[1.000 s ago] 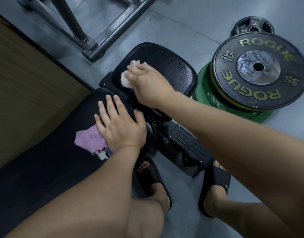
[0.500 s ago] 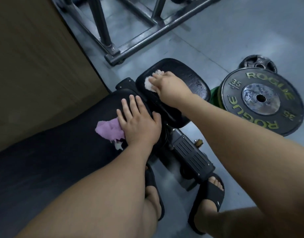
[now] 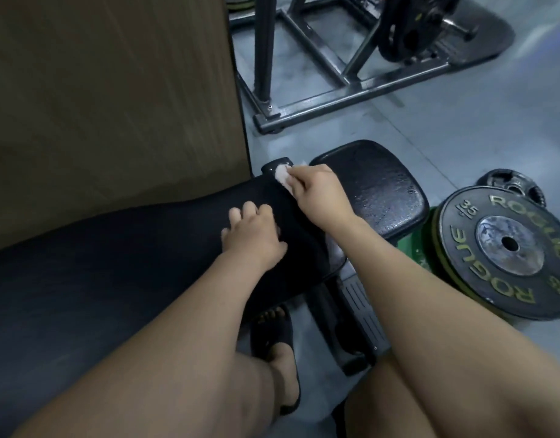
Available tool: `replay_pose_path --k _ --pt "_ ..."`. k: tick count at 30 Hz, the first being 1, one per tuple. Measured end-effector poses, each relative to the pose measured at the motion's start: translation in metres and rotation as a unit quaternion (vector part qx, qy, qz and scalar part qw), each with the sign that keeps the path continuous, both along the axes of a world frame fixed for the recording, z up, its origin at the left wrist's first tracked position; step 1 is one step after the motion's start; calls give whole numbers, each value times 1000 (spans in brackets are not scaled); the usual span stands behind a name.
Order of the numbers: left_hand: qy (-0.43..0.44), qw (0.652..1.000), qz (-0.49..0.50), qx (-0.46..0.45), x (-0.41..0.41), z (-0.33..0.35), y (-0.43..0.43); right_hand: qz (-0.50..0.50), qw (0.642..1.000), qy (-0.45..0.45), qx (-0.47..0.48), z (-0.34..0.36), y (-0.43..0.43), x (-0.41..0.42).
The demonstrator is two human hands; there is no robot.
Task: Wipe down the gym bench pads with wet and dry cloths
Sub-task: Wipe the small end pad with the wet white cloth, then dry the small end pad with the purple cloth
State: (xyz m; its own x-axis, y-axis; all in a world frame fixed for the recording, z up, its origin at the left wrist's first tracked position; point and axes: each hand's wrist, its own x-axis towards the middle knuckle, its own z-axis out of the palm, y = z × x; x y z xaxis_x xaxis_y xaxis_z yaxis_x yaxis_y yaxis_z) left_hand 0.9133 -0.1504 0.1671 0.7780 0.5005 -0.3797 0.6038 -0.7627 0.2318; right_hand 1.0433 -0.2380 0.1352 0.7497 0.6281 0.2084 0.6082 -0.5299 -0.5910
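Right hand [image 3: 319, 197] and its white cloth [image 3: 282, 177] have shifted off the seat pad [image 3: 376, 191] onto the far end of the long pad [image 3: 146, 263], upper centre of the frame. The left hand [image 3: 253, 240] has drawn its fingers in from flat, and the pink cloth seen beside it is no longer in sight.

Long pad: runs from lower left to centre and carries both hands. Its surface looks matt; judged not yet wetted along most of its length.

Seat pad: centre right, glistening in patches; judged already wiped with the damp cloth.

Plates: stacked on the floor [image 3: 462, 121] at right, the lettered plate [image 3: 509, 248] lying on a green plate [image 3: 425, 248], a small plate [image 3: 512, 184] behind them. They sit clear of the work.

Left hand: fingers curled down onto the pad at centre, probably bracing the body; whether they enclose a cloth cannot be told.

Right hand: fingers pinch the white cloth against the pad's end edge, presumably to start a stroke from that corner.

Count: two pads, three plates, two hands, one cloth visible, one sandal [image 3: 272, 333] in full view
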Motion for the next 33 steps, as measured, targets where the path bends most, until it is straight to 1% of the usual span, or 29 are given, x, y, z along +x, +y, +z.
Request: replay_pose_path --k 2,4,7,9,10,12,13,15,16,17,19,22,23,25,27,29,31,33 --pt "-27 999 28 -25 -6 -1 8 31 999 -12 -11 4 23 -8" --pt "-51 997 58 -28 -9 0 15 58 998 -5 -31 6 44 -16" --pt "-37 994 94 -48 -14 2 28 114 991 -1 -69 -1 58 -23" --pt "-35 989 117 -85 -15 8 36 118 989 8 -86 -3 53 -21" --pt "-50 983 129 -119 -15 11 40 108 990 13 -86 0 46 -20" --pt "-117 958 166 -204 -12 18 41 69 996 18 -56 10 28 -17" --pt "-155 938 192 -245 -11 23 39 48 998 21 -37 16 16 -17" --pt "-210 888 239 -333 -6 29 36 2 998 65 0 27 -10 -21" --pt "-218 864 253 -376 -2 30 35 -21 995 102 9 31 -24 -25" --pt "-214 849 258 -409 3 31 33 -40 989 140 15 34 -37 -29" --pt "-200 838 249 -442 10 33 26 -71 977 198 33 36 -60 -34" --pt "-214 834 206 -464 21 36 7 -116 949 282 84 41 -86 -41" --pt "-219 832 189 -474 23 39 -1 -125 929 329 112 43 -93 -43" --pt "-212 816 175 -509 29 44 -14 -134 886 410 171 44 -108 -45" --pt "-196 805 171 -533 35 47 -27 -128 861 449 201 46 -123 -45" --pt "-177 813 153 -533 38 47 -38 -119 844 477 214 49 -135 -44" --pt "-164 829 116 -522 42 43 -48 -120 814 519 233 49 -143 -42" --pt "-157 842 88 -509 47 42 -56 -141 781 552 255 49 -146 -41"
